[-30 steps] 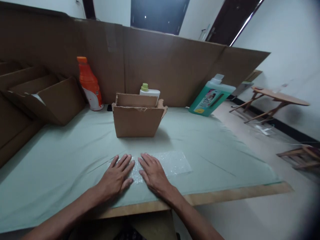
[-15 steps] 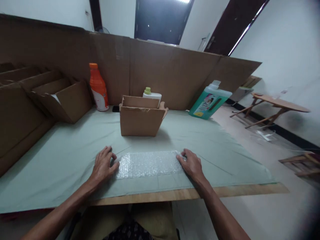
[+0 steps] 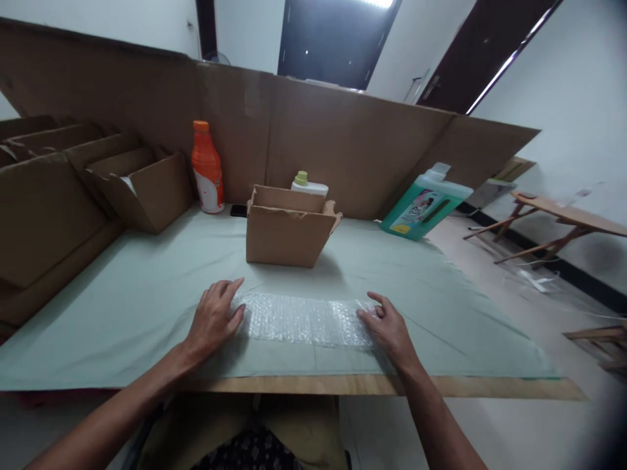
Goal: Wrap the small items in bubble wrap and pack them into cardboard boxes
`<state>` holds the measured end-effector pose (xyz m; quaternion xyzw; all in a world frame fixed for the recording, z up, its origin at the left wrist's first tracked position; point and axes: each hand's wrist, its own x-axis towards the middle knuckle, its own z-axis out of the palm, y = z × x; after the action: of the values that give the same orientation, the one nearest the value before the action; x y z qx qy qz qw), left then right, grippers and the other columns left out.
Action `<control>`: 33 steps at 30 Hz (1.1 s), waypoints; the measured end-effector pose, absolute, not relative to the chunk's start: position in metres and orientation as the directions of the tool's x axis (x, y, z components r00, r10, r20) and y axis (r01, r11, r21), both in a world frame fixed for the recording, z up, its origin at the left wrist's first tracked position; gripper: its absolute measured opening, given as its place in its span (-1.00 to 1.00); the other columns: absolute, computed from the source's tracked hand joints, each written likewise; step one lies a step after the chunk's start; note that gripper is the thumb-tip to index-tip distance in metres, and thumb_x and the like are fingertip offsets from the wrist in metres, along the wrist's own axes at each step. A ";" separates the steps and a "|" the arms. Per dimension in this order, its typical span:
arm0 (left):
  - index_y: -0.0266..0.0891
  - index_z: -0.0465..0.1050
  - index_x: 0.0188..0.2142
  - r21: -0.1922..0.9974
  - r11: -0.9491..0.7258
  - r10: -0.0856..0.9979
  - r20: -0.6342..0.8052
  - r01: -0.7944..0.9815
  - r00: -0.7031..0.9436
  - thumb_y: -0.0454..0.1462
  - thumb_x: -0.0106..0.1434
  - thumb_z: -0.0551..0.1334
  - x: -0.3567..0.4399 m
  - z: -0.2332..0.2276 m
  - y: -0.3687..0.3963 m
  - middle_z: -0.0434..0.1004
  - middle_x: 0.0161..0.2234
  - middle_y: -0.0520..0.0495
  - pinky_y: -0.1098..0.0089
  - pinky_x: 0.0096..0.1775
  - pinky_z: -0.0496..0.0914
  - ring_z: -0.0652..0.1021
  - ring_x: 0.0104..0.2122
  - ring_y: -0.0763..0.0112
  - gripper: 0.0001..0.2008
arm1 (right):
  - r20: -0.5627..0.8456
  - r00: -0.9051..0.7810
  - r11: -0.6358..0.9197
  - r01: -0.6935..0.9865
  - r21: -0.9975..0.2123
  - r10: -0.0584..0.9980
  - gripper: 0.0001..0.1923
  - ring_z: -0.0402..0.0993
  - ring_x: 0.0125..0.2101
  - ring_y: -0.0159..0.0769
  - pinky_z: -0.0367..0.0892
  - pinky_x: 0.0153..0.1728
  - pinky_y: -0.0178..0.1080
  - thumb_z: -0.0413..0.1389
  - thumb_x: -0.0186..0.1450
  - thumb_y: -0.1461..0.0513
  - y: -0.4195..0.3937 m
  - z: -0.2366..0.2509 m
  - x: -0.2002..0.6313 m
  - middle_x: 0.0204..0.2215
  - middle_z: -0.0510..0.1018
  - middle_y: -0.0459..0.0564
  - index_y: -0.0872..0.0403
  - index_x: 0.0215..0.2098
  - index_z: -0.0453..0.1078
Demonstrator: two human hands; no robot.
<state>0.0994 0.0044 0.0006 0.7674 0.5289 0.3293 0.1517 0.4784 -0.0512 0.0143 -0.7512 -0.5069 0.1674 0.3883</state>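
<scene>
Head view, down over near table (image 3: 147, 294)

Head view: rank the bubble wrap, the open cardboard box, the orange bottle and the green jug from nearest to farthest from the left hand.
From the left hand:
1. Bubble wrap, touching its fingertips, flat on the cloth in front.
2. Open cardboard box, just beyond, mid-table.
3. Orange bottle, at the back wall, slightly left.
4. Green jug, far back right, leaning on the cardboard wall.
</scene>
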 end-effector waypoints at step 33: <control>-0.28 0.03 0.38 0.616 -0.115 0.953 -0.153 0.779 0.262 -0.28 0.19 0.15 0.091 -0.007 0.019 0.58 -0.35 -0.02 0.38 -0.29 0.27 0.51 -0.37 0.30 -0.24 | 0.062 -0.201 0.167 0.563 -0.810 0.978 -0.78 0.51 -0.22 -0.24 0.41 -0.10 -0.16 0.09 0.29 0.23 -0.038 0.011 0.335 -0.16 0.60 0.02 0.03 -0.13 0.49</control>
<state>0.0910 0.0187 -0.0072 0.7332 0.5906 0.1420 0.3058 0.3353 -0.0376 0.0108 -0.5514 -0.6984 0.3354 0.3092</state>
